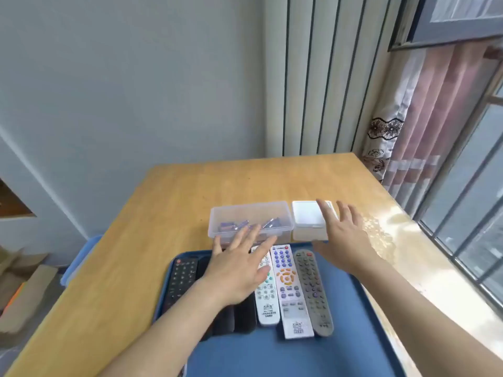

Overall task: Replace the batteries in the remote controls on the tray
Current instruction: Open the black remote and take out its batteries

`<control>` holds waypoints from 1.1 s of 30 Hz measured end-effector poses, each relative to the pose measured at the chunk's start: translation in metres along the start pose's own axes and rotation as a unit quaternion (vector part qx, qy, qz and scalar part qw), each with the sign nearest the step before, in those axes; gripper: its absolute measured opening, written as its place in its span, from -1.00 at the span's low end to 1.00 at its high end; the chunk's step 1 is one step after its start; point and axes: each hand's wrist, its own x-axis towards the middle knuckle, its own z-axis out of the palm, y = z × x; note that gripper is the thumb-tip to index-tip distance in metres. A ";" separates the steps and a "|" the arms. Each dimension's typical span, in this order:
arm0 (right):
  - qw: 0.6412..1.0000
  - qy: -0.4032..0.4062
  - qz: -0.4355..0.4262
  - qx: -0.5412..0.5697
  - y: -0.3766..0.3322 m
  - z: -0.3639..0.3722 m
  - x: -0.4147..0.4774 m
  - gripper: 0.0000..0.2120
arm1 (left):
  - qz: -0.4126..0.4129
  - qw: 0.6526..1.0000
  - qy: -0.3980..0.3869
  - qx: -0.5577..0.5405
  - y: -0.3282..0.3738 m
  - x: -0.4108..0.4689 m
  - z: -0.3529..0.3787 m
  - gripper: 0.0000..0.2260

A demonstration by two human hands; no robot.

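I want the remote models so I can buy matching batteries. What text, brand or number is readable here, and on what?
Nothing can be quoted; all print is too blurred or small.
White remote: logo and print lines at its lower end, unreadable.
White-and-orange remote: the same.
Grey remote and black remote: button marks too small.
Batteries in the clear box: labels blurred.

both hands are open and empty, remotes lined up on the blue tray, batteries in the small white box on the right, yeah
No: the head view shows the batteries in the larger clear box, left of the small white box. The rest holds: left hand and right hand are open and empty, and the remotes are lined up on the blue tray.
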 end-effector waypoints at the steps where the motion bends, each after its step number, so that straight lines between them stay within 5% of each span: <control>1: 1.000 -0.004 0.018 0.021 0.002 0.003 0.006 -0.16 | -0.006 1.000 0.008 0.016 -0.003 0.000 0.004 -0.47; 4: 0.996 -0.016 0.011 0.082 0.005 0.011 0.018 -0.28 | -0.040 0.996 0.039 0.069 -0.013 0.000 0.017 -0.46; 8: 0.986 0.075 -0.063 0.134 0.008 0.032 0.021 -0.62 | -0.090 0.988 0.095 0.085 -0.017 -0.002 0.025 -0.47; 13: 0.979 0.105 -0.077 0.159 0.007 0.041 0.009 -0.57 | -0.159 0.978 0.129 0.032 -0.008 -0.011 0.036 -0.54; 16: 0.983 0.121 -0.055 0.126 0.006 0.043 -0.002 -0.45 | -0.109 0.976 0.188 -0.028 0.014 -0.016 0.038 -0.59; 19: 0.983 0.127 -0.057 0.118 0.007 0.039 -0.017 -0.54 | -0.032 0.982 0.175 -0.070 0.053 -0.014 0.036 -0.58; 22: 0.992 0.051 -0.068 0.093 0.000 0.034 -0.032 -0.68 | -0.022 0.992 0.113 -0.046 0.072 -0.006 0.045 -0.49; 26: 0.993 -0.099 -0.063 0.032 -0.007 0.020 -0.051 -0.63 | -0.046 0.996 0.058 -0.043 0.069 -0.003 0.055 -0.44; 33: 0.979 -0.201 -0.021 0.027 -0.014 0.010 -0.065 -0.71 | -0.035 0.992 0.117 -0.030 0.068 -0.006 0.060 -0.48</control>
